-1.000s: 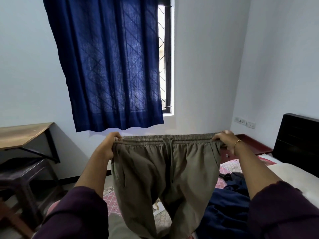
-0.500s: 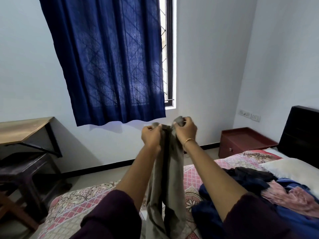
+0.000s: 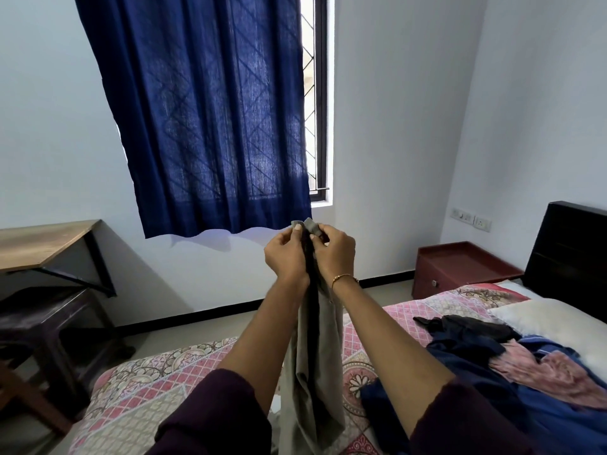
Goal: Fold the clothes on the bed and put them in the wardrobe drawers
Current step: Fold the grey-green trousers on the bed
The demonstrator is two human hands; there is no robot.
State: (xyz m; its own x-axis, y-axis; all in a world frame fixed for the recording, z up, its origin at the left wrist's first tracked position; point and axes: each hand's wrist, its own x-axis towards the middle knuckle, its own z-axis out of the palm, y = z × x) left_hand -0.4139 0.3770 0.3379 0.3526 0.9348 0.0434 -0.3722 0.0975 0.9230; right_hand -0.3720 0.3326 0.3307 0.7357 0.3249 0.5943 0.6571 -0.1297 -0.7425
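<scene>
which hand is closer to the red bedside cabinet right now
Right. The right hand grips the grey-green trousers on the side toward the dark red wooden bedside cabinet; the left hand grips them just beyond it, farther away.

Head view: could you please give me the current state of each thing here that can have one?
Trousers: folded lengthwise, hanging above the bed, waistband pinched in both hands.
Left hand: grip on waistband.
Right hand: grip on waistband.
Clothes pile: unfolded, on the bed.
Curtain: mostly drawn across the window.
Bedside drawer: closed.
</scene>
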